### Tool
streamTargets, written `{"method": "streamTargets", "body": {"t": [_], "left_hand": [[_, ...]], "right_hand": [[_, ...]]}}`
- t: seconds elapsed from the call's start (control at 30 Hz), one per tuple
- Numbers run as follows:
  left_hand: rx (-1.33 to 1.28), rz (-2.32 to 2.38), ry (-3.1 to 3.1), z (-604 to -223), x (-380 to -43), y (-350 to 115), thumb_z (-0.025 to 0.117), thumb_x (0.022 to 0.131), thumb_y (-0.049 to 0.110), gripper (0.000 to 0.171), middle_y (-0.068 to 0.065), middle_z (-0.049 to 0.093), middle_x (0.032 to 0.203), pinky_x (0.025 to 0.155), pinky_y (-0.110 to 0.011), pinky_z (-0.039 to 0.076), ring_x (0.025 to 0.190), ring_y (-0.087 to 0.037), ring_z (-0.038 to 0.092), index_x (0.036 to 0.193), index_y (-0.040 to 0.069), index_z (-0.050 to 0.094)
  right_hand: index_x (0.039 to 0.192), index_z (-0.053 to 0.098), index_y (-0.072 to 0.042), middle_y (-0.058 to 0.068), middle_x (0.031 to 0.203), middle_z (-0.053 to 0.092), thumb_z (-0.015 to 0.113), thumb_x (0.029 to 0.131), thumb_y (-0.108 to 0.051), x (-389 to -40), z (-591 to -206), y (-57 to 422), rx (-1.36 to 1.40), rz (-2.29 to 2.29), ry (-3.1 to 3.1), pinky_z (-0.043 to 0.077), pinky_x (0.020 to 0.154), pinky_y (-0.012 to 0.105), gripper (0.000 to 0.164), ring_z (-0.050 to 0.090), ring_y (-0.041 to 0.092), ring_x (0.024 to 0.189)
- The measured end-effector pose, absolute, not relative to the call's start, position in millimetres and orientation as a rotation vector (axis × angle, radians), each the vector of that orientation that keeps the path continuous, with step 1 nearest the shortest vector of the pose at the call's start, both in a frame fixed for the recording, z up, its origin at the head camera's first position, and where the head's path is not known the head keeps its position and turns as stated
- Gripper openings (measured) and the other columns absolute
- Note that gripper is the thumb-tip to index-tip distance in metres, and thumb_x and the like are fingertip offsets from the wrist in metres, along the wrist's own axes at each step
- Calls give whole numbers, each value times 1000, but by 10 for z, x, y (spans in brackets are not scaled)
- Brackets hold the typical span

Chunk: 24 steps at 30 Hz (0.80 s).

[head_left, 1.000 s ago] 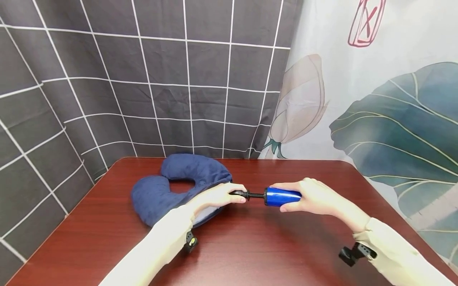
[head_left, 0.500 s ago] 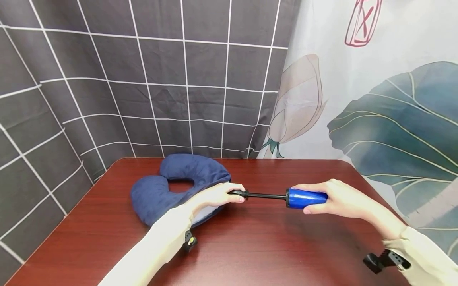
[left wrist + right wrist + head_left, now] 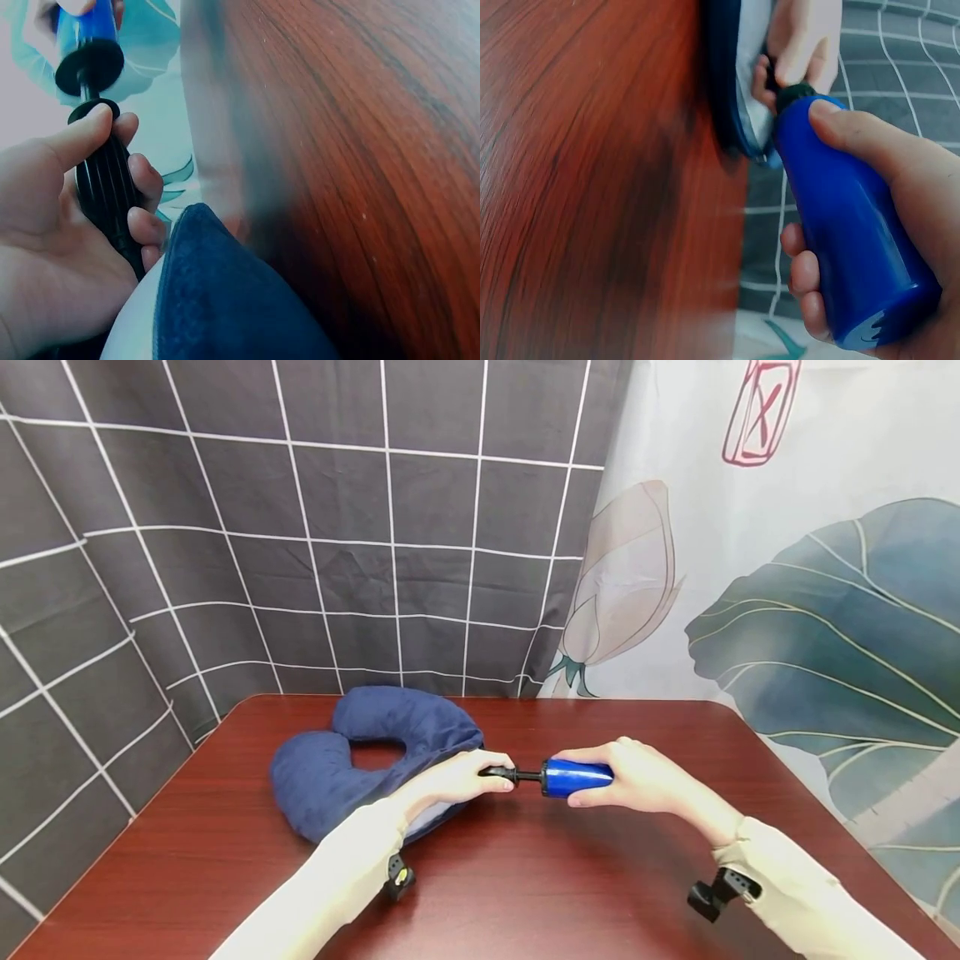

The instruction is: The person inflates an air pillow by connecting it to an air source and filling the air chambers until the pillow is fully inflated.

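A hand pump (image 3: 576, 777) with a blue barrel lies level between my two hands. My left hand (image 3: 463, 777) grips its black ribbed handle (image 3: 107, 187), fingers curled around it and thumb near the flange. Around the blue barrel (image 3: 847, 217) my right hand (image 3: 643, 777) is wrapped, thumb toward the rod end. Only a short length of black rod (image 3: 529, 776) shows between handle and barrel. Beside and partly under my left hand is a navy U-shaped neck pillow (image 3: 315, 777), its cover unzipped, with white inside (image 3: 754, 67). The far tip of the handle is hidden by the pillow.
The pillow lies on a reddish-brown wooden table (image 3: 487, 893). Behind the table hangs a dark grey curtain (image 3: 337, 568) with a white grid, and to its right a white curtain (image 3: 690, 635) with flower and leaf prints.
My right hand first drew the blue barrel rightward, baring a long rod, then pushed it back left, so the rod is short now. The left hand and pillow stay nearly in place.
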<state>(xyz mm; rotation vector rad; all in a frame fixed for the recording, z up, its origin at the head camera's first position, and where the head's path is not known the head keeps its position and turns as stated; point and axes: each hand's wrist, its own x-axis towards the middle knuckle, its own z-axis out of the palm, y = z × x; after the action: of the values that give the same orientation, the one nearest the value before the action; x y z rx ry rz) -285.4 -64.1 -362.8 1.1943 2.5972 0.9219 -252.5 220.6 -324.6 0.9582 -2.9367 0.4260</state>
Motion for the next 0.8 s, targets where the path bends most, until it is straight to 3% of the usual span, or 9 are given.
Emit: {"method": "streamTargets", "body": {"t": [0.33, 0.8], "left_hand": [[1125, 918, 2607, -3651, -2878, -648, 62, 96, 26, 19, -3, 68, 97, 79, -23, 41, 86, -13, 55, 109, 13, 66], [1046, 906, 2649, -3630, -2881, -705, 63, 94, 33, 17, 6, 61, 88, 75, -22, 40, 81, -6, 51, 104, 20, 65]], "right_hand": [[131, 62, -37, -8, 108, 73, 72, 79, -61, -2593, -3295, 1911, 992, 328, -2881, 46, 68, 27, 58, 63, 8, 84], [134, 59, -37, -6, 106, 74, 68, 78, -70, -2498, -3117, 2383, 947, 282, -2937, 49, 68, 28, 66, 66, 10, 86]]}}
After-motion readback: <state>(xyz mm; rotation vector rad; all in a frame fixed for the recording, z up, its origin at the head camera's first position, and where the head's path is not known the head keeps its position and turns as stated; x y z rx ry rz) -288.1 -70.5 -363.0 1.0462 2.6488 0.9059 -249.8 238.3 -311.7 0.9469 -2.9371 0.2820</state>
